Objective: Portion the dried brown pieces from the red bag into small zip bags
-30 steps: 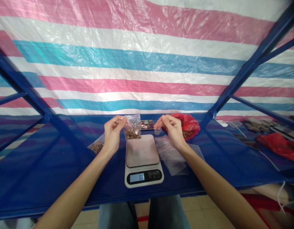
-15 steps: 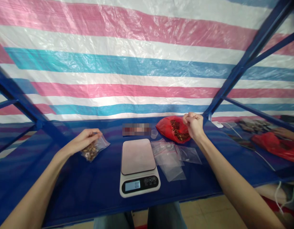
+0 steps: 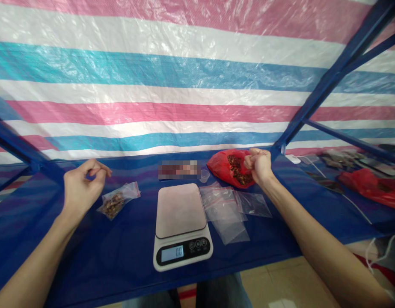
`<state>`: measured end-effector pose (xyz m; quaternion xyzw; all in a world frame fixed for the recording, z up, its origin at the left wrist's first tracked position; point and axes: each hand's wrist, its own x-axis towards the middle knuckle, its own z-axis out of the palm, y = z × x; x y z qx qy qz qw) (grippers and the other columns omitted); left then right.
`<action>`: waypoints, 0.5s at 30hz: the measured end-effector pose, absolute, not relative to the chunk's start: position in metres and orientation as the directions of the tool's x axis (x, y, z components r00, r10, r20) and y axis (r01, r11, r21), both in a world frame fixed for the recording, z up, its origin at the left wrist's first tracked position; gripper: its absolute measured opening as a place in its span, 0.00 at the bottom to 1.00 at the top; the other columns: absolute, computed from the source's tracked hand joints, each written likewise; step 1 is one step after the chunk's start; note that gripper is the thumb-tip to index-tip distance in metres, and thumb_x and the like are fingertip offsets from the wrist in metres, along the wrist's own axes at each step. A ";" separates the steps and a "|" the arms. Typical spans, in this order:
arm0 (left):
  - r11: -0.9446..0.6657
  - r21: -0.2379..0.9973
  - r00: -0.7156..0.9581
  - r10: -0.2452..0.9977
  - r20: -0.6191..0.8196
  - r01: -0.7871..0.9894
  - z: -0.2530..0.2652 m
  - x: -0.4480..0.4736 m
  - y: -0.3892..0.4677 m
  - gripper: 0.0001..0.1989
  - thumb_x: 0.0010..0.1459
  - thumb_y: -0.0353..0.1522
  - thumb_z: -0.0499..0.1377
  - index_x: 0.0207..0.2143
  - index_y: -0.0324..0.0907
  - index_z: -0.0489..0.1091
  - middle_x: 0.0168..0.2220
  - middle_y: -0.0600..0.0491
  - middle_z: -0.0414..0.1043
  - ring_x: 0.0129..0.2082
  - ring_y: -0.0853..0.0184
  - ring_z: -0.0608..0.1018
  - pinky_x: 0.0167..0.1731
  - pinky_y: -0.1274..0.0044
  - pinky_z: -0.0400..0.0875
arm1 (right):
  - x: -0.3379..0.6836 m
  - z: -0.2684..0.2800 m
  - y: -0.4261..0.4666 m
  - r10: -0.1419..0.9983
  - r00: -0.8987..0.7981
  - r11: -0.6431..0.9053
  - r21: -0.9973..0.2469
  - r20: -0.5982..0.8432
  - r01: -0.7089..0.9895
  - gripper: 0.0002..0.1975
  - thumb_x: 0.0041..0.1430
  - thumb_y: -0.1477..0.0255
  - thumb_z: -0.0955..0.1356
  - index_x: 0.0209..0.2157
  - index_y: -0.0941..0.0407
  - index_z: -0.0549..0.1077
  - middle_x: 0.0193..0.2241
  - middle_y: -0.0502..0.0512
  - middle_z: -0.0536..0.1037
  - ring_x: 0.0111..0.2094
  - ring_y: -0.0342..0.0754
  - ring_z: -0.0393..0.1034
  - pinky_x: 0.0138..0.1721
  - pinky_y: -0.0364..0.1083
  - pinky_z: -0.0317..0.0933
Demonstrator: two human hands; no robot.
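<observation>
My left hand (image 3: 86, 184) hovers over the left of the blue table, loosely curled, with nothing in it. Just right of it a small clear zip bag (image 3: 115, 203) of brown dried pieces lies flat on the table. At the back right, my right hand (image 3: 259, 164) is closed in a fist at the rim of a red plastic bag (image 3: 219, 169), which gapes and shows reddish-brown dried bits (image 3: 239, 173). Between my hands sits a white kitchen scale (image 3: 182, 211) with a bare plate; its display reads 0.0. Several flat clear zip bags (image 3: 226, 209) overlap to the right of the scale.
A small clear cup (image 3: 204, 176) and a blurred-out flat item (image 3: 178, 170) lie behind the scale. Blue metal posts (image 3: 316, 105) rise at both sides before a striped sheet (image 3: 171, 113). Another red bag (image 3: 370, 186) and a white cable (image 3: 356, 211) lie on the right.
My left hand has let go of the filled zip bag and moved up and left from it. The right hand remains at the red bag. The view has shifted slightly.
</observation>
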<state>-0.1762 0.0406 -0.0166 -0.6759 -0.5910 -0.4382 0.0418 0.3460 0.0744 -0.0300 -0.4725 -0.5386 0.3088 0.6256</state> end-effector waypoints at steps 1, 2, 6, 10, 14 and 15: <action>-0.328 0.492 -0.091 0.753 0.652 0.807 -0.016 -0.173 0.043 0.12 0.55 0.33 0.53 0.22 0.46 0.53 0.28 0.54 0.78 0.32 0.66 0.81 0.40 0.76 0.71 | 0.346 -0.031 0.075 0.893 0.214 0.364 -0.916 0.395 0.170 0.17 0.37 0.72 0.63 0.20 0.48 0.43 0.12 0.40 0.46 0.14 0.39 0.38 0.18 0.43 0.38; -0.356 0.516 -0.084 0.757 0.648 0.779 -0.015 -0.170 0.046 0.14 0.54 0.32 0.54 0.21 0.46 0.51 0.26 0.54 0.78 0.31 0.66 0.81 0.38 0.76 0.70 | 0.346 -0.033 0.076 0.892 0.194 0.366 -0.903 0.409 0.223 0.17 0.38 0.72 0.63 0.19 0.48 0.44 0.12 0.41 0.47 0.14 0.39 0.39 0.19 0.43 0.38; -0.361 0.568 -0.078 0.792 0.605 0.740 -0.019 -0.166 0.062 0.16 0.49 0.32 0.53 0.17 0.47 0.46 0.19 0.55 0.68 0.22 0.69 0.73 0.27 0.77 0.64 | 0.341 -0.032 0.071 0.891 0.041 0.385 -0.801 0.452 0.458 0.12 0.40 0.77 0.64 0.19 0.50 0.54 0.15 0.44 0.55 0.19 0.43 0.48 0.23 0.45 0.45; -0.322 0.566 -0.129 0.777 0.616 0.759 -0.027 -0.174 0.068 0.13 0.46 0.31 0.51 0.17 0.47 0.46 0.16 0.58 0.56 0.19 0.71 0.63 0.24 0.77 0.58 | 0.337 -0.029 0.065 0.885 -0.181 0.446 -0.672 0.428 0.590 0.12 0.42 0.83 0.65 0.28 0.52 0.70 0.27 0.51 0.73 0.30 0.50 0.67 0.35 0.47 0.61; -0.260 0.524 -0.112 0.811 0.574 0.811 -0.034 -0.188 0.063 0.11 0.43 0.31 0.52 0.15 0.45 0.51 0.14 0.58 0.51 0.18 0.71 0.58 0.24 0.74 0.53 | 0.342 -0.027 0.063 0.818 -0.460 0.569 -0.365 0.346 0.737 0.15 0.54 0.83 0.64 0.39 0.53 0.75 0.44 0.60 0.78 0.49 0.57 0.75 0.53 0.53 0.67; -0.245 0.514 -0.109 0.819 0.564 0.822 -0.035 -0.190 0.061 0.11 0.42 0.31 0.53 0.15 0.45 0.51 0.14 0.58 0.50 0.18 0.70 0.58 0.25 0.73 0.52 | 0.345 -0.027 0.062 0.819 -0.488 0.567 -0.298 0.301 0.768 0.15 0.58 0.82 0.65 0.43 0.54 0.76 0.47 0.62 0.78 0.50 0.58 0.75 0.53 0.53 0.68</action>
